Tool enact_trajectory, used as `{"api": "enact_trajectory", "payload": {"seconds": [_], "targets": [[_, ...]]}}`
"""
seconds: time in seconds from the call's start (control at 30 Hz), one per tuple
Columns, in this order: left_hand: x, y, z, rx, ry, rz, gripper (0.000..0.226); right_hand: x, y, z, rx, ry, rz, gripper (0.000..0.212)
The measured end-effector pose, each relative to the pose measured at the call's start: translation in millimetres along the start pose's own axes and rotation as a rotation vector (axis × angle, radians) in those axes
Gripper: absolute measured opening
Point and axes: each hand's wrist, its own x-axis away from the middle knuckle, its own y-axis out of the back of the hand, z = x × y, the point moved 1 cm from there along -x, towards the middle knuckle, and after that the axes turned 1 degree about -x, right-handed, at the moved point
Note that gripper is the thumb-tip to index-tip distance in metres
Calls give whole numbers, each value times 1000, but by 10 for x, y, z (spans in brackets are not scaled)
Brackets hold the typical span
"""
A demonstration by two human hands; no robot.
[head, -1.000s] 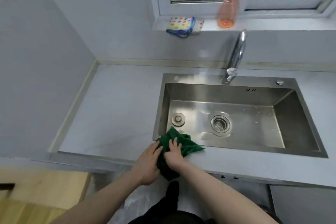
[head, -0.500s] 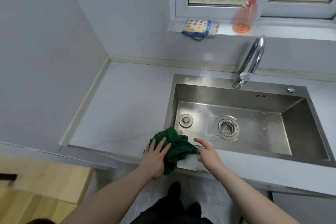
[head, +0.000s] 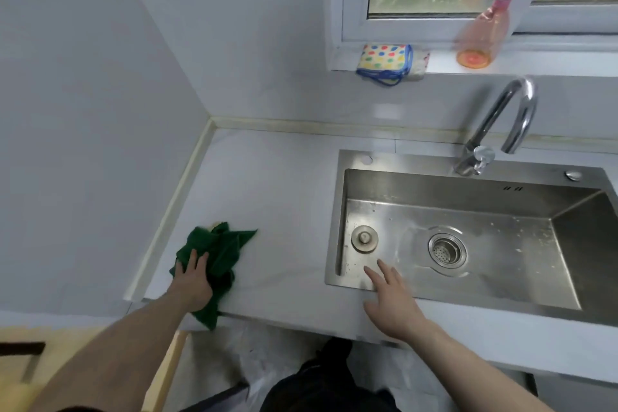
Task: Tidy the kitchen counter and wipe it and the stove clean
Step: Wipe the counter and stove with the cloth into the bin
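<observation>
Pale counter (head: 284,197); crumpled dark-green cloth (head: 217,251) under left hand (head: 192,281).

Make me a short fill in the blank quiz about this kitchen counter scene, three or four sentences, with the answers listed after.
1. The left hand presses a cloth whose colour is ____.
2. The right hand reaches over the front edge of the ____.
3. The round plug lies in the sink, to the ____ of the drain.
4. The spotted sponge and the orange spray bottle sit on the window ____.

Missing words: green; sink; left; sill
</observation>
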Motion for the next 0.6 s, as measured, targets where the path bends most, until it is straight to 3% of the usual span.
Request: {"api": "enact_trajectory", "payload": {"seconds": [0.13, 0.3, 0.4, 0.6], "targets": [[-328, 228, -62, 10, -14, -35, 74, -107, -257, -24, 174, -149, 69, 87], [-694, 560, -375, -68, -133, -105, 74, -119, -559, -127, 205, -136, -17, 93], [-971, 602, -593, -88, -259, -141, 76, -120, -576, -181, 216, -121, 1, 92], [-896, 530, -1646, -156, -611, -167, 73, -74, -539, -158, 223, -126, -31, 91]]}}
